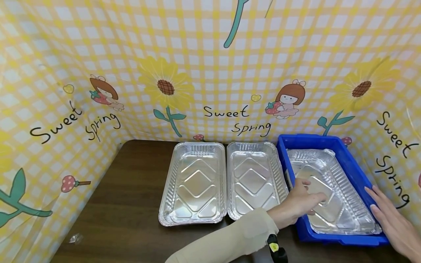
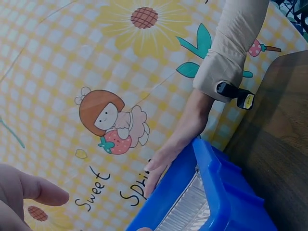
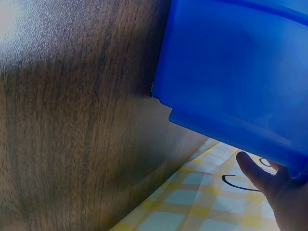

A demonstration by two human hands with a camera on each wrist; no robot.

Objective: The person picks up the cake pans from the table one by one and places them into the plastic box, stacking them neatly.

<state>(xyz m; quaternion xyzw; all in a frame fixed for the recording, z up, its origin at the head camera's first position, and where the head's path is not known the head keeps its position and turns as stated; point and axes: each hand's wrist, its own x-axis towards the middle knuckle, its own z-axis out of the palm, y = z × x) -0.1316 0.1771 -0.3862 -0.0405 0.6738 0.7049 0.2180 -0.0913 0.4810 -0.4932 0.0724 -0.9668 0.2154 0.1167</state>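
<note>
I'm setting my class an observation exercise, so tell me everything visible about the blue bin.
The blue bin is an open-topped, rectangular box, plastic-looking, with raised walls and a projecting rim. It stands open side up at the right of the brown table, long sides running front to back. A foil tray sits inside. The right hand touches its right side; the left hand reaches in over the left wall, but whether it touches the bin is unclear.

3 foil trays [image 1: 197, 182], 1 blue bin [image 1: 348, 240], 1 table [image 1: 128, 197] and 2 hands [image 1: 299, 202].
</note>
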